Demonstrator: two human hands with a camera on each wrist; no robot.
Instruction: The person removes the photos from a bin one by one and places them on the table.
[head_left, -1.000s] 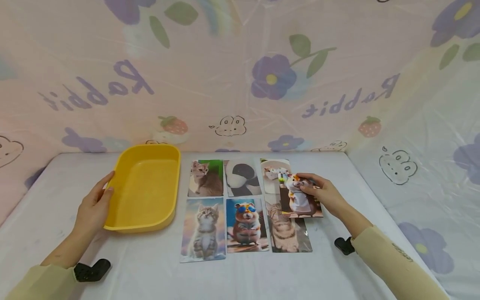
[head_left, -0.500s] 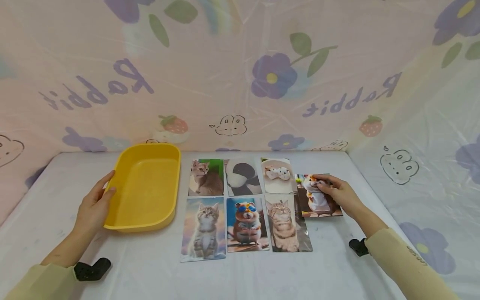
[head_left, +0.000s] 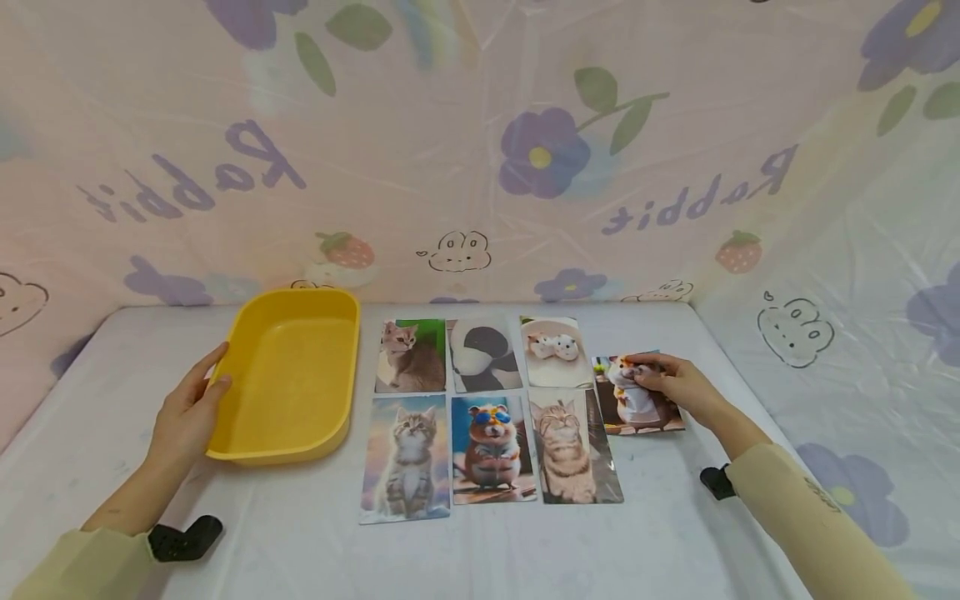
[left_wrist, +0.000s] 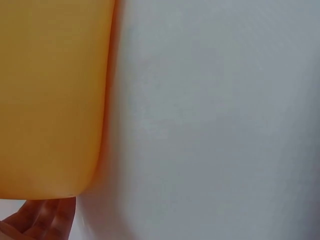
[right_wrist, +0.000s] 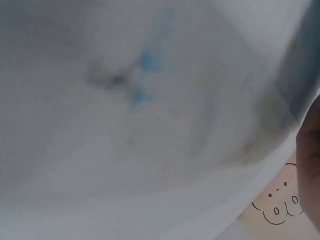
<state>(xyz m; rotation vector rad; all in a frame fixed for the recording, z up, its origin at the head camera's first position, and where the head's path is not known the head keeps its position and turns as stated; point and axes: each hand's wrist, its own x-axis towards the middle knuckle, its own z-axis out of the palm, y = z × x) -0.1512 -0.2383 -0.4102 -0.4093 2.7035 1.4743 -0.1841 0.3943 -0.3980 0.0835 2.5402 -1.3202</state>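
Note:
On the left, my left hand (head_left: 187, 408) grips the side of a yellow plastic tray (head_left: 292, 387), thumb over the rim and fingers outside. The left wrist view has the tray's wall and my fingers (left_wrist: 47, 217) beneath its edge. At the right, my right hand (head_left: 693, 392) pinches a photo card of a hamster in a white apron (head_left: 637, 408), partly covering the picture. This card is beside a striped-cat card (head_left: 566, 450) and a card of two small white animals (head_left: 553, 350). Only blurred pale surfaces and part of my hand appear in the right wrist view.
More picture cards lie in two rows: a brown cat (head_left: 411, 358), a black-and-white picture (head_left: 483, 354), a kitten (head_left: 407, 458) and a hamster in sunglasses (head_left: 493, 450). Patterned cloth walls (head_left: 390, 167) border the white table (head_left: 487, 554) at the back and sides.
My right hand has carried the hamster card rightward off the other cards, uncovering the striped cat and the two white animals. In the last half second it has barely moved. My left hand stays put.

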